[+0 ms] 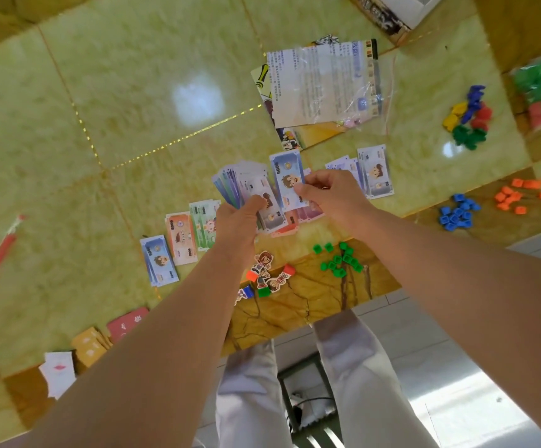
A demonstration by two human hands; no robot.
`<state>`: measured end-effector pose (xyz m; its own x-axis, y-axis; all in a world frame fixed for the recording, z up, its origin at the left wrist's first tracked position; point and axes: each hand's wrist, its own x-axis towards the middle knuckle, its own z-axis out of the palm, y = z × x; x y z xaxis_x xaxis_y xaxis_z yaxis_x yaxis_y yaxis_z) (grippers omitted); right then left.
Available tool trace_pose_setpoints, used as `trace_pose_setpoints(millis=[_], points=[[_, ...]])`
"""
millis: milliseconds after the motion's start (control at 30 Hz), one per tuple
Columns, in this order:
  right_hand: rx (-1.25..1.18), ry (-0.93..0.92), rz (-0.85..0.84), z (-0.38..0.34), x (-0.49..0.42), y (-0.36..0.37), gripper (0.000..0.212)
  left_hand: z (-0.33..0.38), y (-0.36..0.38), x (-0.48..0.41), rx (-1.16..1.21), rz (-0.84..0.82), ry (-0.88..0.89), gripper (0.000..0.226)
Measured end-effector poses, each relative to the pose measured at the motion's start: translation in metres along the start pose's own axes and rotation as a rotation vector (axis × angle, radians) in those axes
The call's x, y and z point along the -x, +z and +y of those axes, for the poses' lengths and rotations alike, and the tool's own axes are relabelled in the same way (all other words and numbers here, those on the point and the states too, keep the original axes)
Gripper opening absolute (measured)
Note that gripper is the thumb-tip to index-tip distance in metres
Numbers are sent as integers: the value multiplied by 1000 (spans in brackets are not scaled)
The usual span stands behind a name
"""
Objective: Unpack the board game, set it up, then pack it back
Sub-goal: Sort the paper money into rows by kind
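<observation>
My left hand (240, 218) grips a fanned stack of play money notes (243, 185) above the table. My right hand (327, 192) pinches a single blue 500 note (287, 176), held upright beside the fan. Sorted piles of notes lie on the yellow-green table (117, 124): a blue pile (158, 260), an orange pile (181, 238), a green pile (203, 228), a pink pile (291, 226) under my hands, and pale blue piles (375, 171) to the right.
A rule sheet in a clear plastic bag (324, 82) lies at the back. Blue houses (458, 215), orange houses (521, 195), green houses (340, 260), mixed pawns (469, 118), character standees (264, 273) and card decks (91, 345) are spread around. A box corner (388, 11) stands far right.
</observation>
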<state>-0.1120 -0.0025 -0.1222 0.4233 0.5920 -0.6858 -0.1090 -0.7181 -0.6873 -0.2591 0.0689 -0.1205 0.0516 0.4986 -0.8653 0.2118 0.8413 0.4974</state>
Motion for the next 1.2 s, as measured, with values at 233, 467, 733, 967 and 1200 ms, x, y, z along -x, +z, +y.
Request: trace_pose_setpoints(millis=[233, 467, 733, 967, 1200], points=[[-23, 25, -34, -16, 9, 56, 25, 4, -61, -1, 43, 58, 86, 18], [179, -40, -126, -32, 29, 168, 7, -6, -184, -9, 80, 246, 117, 12], [528, -63, -1, -10, 37, 257, 15, -26, -267, -26, 92, 270, 88, 16], [566, -122, 88, -1, 37, 262, 16, -27, -264, -26, 118, 158, 111, 21], [223, -139, -271, -23, 42, 236, 39, -9, -220, -15, 157, 76, 115, 24]])
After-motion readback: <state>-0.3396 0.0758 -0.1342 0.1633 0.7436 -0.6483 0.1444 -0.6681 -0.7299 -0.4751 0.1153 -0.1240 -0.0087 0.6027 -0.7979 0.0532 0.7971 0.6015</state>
